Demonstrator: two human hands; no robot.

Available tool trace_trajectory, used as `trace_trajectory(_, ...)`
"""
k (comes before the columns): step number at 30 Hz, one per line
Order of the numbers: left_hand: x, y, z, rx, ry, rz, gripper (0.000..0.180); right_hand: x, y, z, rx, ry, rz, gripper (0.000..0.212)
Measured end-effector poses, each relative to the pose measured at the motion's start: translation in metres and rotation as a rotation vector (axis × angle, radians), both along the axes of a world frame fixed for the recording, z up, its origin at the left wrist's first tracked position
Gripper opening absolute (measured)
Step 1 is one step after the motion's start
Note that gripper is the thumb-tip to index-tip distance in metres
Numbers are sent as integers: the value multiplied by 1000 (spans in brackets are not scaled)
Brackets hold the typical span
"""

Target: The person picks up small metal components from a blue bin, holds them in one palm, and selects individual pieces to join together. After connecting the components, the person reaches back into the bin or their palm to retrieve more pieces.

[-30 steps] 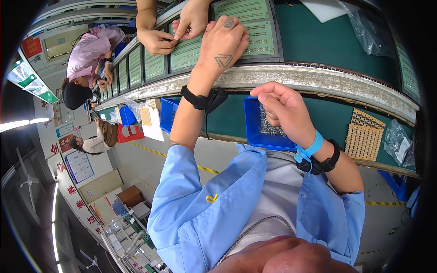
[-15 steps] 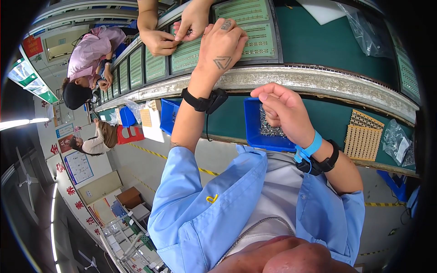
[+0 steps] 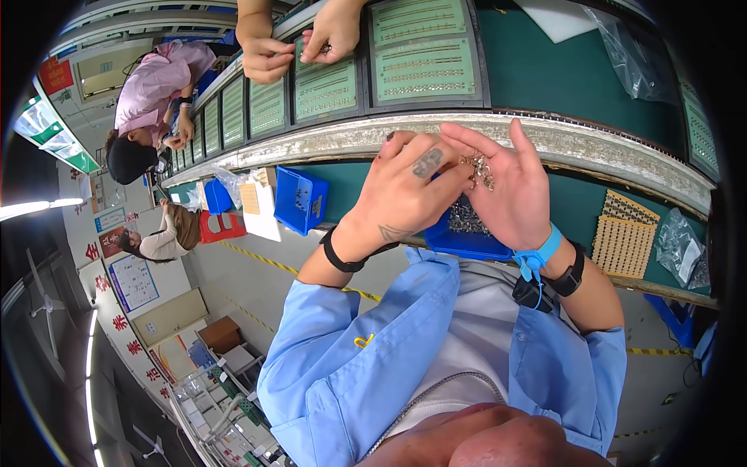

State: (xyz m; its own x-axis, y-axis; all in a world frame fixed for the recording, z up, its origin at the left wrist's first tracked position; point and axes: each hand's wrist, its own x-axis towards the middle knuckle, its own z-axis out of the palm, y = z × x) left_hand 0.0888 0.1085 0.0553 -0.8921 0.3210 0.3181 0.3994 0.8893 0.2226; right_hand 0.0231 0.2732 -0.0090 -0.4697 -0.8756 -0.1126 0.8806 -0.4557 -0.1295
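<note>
My right hand [image 3: 517, 191] is cupped palm up above a blue bin [image 3: 467, 237], with a small heap of metal parts [image 3: 480, 167] lying on its fingers. My left hand [image 3: 412, 187] is next to it, its fingertips reaching into that heap; whether they pinch a part is hidden. More small metal parts lie in the blue bin under both hands. Green component trays [image 3: 424, 70] ride on the conveyor beyond my hands.
Another person's hands [image 3: 299, 43] work on a green tray across the belt. A second blue bin [image 3: 299, 198], a tan perforated tray [image 3: 626, 233] and plastic bags [image 3: 681, 249] sit on the green shelf. Two more people sit far left.
My left hand came back from the green tray on the conveyor and joined my right hand. My right hand lifted out of the blue bin and turned palm up with metal parts.
</note>
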Motion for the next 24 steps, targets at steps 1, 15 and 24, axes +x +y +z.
trace_trajectory(1, 3, 1, -3, 1, -5, -1, 29, 1, 0, 1, 1, -2, 3, 78)
trace_trajectory(15, -1, -5, -9, 199, -28, 88, 12, 3, -5, 9, 223, 45, -32, 62)
trace_trajectory(24, 2, -20, -13, 683, -311, 141, 5, 6, -3, -3, 289, 280, 52, 19)
